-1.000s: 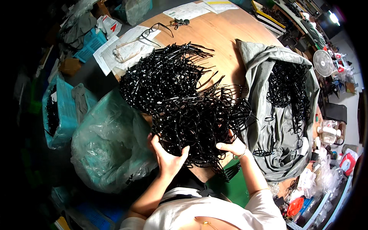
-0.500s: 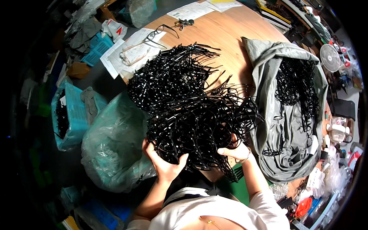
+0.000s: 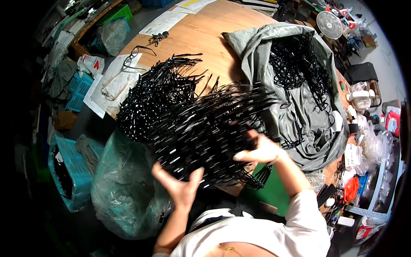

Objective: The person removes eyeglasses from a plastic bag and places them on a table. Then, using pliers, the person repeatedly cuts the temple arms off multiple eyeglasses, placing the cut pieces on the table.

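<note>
Hands, two, bare, are standing at the near edge of a loose bundle of black frames. Left hand: thumb and forefinger are spreading wide at the bundle's near-left edge. Right hand: thumb and forefinger are lying apart over its right side. The remaining fingers are mostly hiding; whether they are closing on anything, cannot tell.

Bundle: thin, glossy, seemingly eyeglass frames, blurring in this view; sitting between the hands, near the surface. Handling, as judged: each piece light and springy, the whole bulkier, slippery, prone to snagging and shedding; thin arms probably bending or scratching under a hard squeeze. Best hold: both sides, palms low, gathering rather than pinching.

Left, beside the surface: clear plastic bag, gaping. Beyond the bundle and touching it: second heap, similar black pieces. Right: grey cloth bag, lying open, holding a black tangle. Farther: eyeglasses, resting partly on papers; keys; white fan, standing in the far right background.
</note>
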The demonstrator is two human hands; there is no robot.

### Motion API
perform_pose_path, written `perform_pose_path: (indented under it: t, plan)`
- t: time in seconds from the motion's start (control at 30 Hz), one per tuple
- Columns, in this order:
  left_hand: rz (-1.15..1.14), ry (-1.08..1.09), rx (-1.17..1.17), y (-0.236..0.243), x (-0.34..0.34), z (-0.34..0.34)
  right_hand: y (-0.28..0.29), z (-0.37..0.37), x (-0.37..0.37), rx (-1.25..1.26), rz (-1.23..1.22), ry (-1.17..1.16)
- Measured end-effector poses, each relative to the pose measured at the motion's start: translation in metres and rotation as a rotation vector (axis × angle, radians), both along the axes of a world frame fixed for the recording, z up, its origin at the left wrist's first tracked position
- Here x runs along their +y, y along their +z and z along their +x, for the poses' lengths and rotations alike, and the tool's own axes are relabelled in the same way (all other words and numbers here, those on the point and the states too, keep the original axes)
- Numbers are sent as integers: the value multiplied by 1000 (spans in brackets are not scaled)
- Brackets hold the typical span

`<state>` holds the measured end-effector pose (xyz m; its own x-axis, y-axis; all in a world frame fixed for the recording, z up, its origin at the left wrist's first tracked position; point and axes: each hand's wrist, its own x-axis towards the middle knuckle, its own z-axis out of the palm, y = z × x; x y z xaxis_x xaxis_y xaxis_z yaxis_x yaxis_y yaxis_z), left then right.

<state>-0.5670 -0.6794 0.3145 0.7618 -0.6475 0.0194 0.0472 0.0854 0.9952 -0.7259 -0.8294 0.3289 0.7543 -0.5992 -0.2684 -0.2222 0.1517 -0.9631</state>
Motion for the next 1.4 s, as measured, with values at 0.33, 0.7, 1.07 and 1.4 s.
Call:
perform_pose_path:
  t: [0.33,0.7,1.07,1.4]
  plan:
    - [6,-263,23,-56,-211,-134,4,-152,-188,205,-196,-242]
    - [549,-692,-426,-53,-146,-71,-100,-81,-227,21,15,97]
    - [807,-189,-443,-134,-36,37,-67,-39,-174,138,-5,321]
    - [568,-14,-371,-127,26,35,-108,-36,-153,247,95,312]
